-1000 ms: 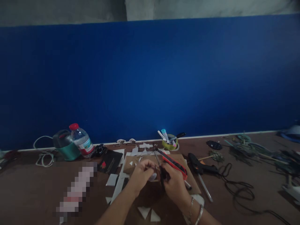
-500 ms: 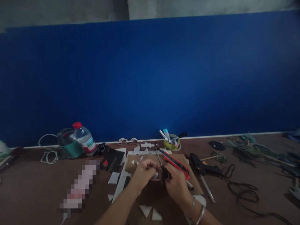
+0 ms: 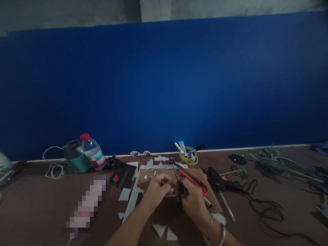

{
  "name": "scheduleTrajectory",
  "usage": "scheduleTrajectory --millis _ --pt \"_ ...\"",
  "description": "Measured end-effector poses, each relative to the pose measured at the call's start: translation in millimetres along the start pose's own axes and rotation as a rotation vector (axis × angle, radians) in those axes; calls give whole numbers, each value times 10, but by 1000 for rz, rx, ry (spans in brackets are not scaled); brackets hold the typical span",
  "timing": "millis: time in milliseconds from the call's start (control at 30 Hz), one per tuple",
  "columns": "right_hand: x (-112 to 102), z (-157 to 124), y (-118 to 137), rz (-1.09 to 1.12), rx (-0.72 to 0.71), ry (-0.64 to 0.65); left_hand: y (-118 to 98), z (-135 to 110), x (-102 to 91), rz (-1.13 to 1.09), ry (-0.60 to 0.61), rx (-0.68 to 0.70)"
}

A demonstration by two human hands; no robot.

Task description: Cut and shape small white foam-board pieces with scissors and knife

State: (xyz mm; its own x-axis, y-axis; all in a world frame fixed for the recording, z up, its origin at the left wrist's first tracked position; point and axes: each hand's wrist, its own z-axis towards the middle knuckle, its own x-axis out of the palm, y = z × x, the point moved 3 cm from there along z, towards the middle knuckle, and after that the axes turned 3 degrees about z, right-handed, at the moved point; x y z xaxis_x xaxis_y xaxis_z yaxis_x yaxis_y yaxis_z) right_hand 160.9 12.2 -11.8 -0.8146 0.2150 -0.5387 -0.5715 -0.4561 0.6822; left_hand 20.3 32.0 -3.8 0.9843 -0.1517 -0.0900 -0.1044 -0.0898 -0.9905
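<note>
Dark-handled scissors with long thin blades lean a touch further right at their far tips than in the earlier frame; both hands otherwise keep nearly the same places.

On the left, the left hand pinches a small whitish flat piece between thumb and curled fingers, just left of the blades. The right hand is closed around the scissors' handles; whether the blades stand apart I cannot tell, nor whether they touch the piece. Both hands work above a brown cardboard sheet on the dark brown counter.

Judging by this hold, the step looks like fine trimming. It would go best with the left fingertips kept behind the cutting line, the piece turned into the blades rather than the wrist twisted, and short snips made near the pivot, where control is surest. A piece this small could bend or slip, so the pinch should sit close to the cut without crossing it.

A long red-and-black case lies close beyond the right hand and could crowd the knuckles. Two white triangular scraps lie on the near side, and a black glue gun rests farther right.
</note>
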Motion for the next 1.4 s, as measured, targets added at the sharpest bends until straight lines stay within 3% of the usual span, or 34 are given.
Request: scheduleTrajectory --millis 167,367,533,933,1400 --pt "18 7 -17 137 77 38 10 5 -3 -101 8 8" --pt "112 13 -55 521 265 143 -35 -18 -44 -279 -94 22" --pt "180 -16 -61 683 357 254 -88 -49 -21 -321 -117 38" --pt "123 15 103 743 380 342 -82 -71 9 -390 -113 -3" --pt "137 8 63 747 386 379 -104 -52 -31 -387 -75 -11"
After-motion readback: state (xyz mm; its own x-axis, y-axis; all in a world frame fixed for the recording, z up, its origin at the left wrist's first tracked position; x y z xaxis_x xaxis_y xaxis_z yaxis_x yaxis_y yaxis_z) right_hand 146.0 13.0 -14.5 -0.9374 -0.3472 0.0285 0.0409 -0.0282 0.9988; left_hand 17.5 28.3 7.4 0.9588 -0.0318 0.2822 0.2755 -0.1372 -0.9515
